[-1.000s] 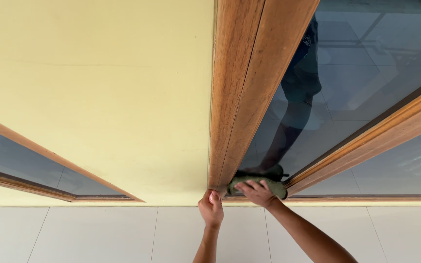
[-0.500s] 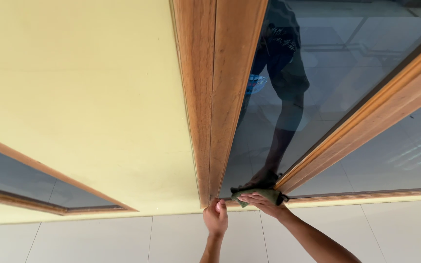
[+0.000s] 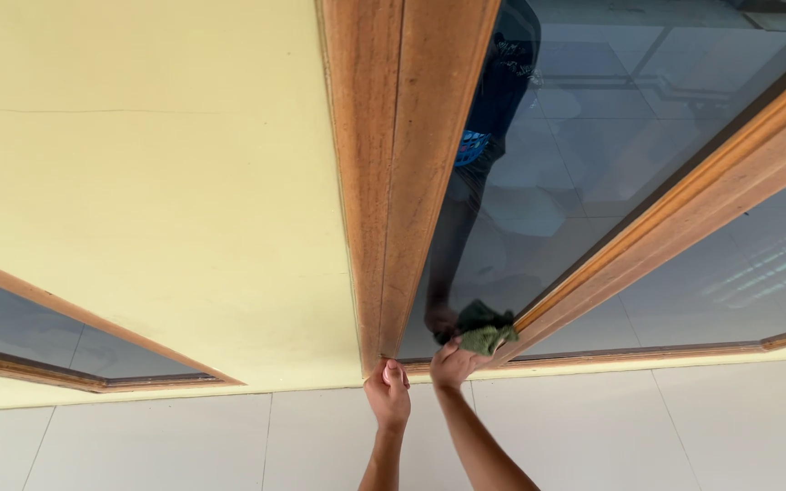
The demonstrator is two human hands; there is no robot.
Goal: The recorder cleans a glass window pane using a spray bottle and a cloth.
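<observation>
Now, seen from the head camera, the right hand [image 3: 452, 364] is clamped on a green cloth [image 3: 486, 338], bunched up against the dark glass pane [image 3: 593, 155] just right of the wooden frame [image 3: 398, 182]. Half a second ago the cloth lay flatter and lower along the pane's bottom edge, so the wiping seems to be climbing the glass. The left hand [image 3: 388, 395] grips the foot of the frame, fingers closed, above the white tiled floor [image 3: 184, 445].

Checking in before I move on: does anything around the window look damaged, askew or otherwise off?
Only a thin hairline crack running across the yellow wall. The wooden frame and glass pane look intact; the right hand presses a green cloth to the pane, the left hand touches the frame's lower end.
</observation>
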